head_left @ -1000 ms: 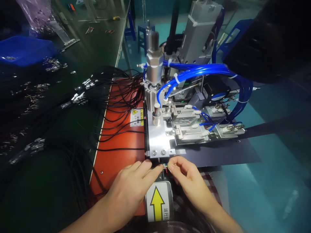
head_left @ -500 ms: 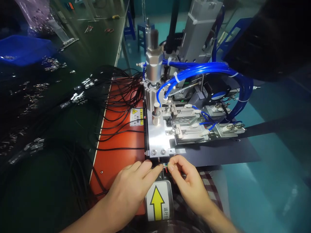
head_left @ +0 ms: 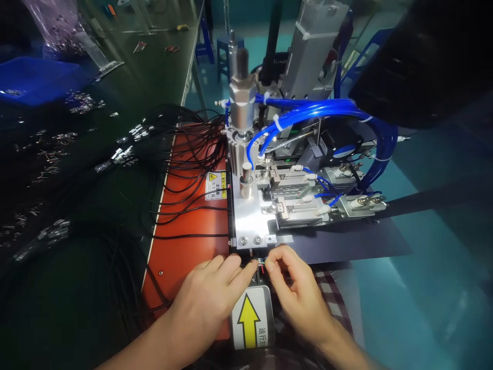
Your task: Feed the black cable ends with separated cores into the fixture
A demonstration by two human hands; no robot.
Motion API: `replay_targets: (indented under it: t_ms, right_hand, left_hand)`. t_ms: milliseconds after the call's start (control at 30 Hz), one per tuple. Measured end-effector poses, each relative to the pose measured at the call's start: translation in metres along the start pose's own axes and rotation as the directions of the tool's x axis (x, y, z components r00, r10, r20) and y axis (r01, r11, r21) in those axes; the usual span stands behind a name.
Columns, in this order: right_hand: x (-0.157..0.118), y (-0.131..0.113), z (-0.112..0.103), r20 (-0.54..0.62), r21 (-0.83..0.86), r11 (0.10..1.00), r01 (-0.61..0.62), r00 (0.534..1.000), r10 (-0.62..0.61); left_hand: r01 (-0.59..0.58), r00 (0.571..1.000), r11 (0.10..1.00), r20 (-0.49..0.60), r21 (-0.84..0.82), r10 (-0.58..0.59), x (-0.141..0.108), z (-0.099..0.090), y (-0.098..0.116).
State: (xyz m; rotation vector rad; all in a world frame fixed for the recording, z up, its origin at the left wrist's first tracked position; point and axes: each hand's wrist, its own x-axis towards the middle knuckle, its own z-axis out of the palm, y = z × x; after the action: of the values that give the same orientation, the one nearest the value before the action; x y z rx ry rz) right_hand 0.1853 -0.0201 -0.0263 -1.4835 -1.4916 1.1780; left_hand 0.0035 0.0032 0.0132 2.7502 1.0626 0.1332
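In the lower middle of the head view, several thin coloured wires, one of them red, fan out beside a small metallic connector piece at the machine's front edge. My right hand pinches the wire ends between thumb and index finger, just right of that piece. From the left, my left hand reaches in with its index fingertip against the piece and its other fingers curled. What lies under those fingers is hidden. Directly below is a plate with a yellow arrow. The machine's bright metal block stands just behind both hands.
Pneumatic cylinders and looped blue hoses stand behind and to the right. Black cables cross the orange-red machine cover on the left. A blue tray and bundles of metal-tipped cables lie on the dark table.
The view has shifted very slightly, so the machine sits a little further left. Both hands keep nearly the same place and grip at the wires.
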Motion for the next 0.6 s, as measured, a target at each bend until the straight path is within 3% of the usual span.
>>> replay_targets:
  t_ms: [133, 333, 600]
  right_hand:
    - [-0.0011, 0.0011, 0.0014, -0.019, 0.037, 0.999, -0.022, 1.0, 0.022]
    - [-0.0025, 0.0014, 0.0038, 0.061, 0.208, 0.95, -0.231, 0.973, 0.223]
    - [-0.0024, 0.0002, 0.0041, 0.073, 0.239, 0.936, -0.26, 0.966, 0.25]
  left_hand:
    - [0.007, 1.0, 1.0, -0.006, -0.011, -0.007, -0.0008, 0.0014, 0.0001]
    - [0.008, 1.0, 0.999, -0.021, -0.04, -0.009, 0.0002, 0.0023, -0.0011]
    - [0.011, 1.0, 0.999, -0.013, -0.051, -0.012, -0.0023, 0.0022, -0.0005]
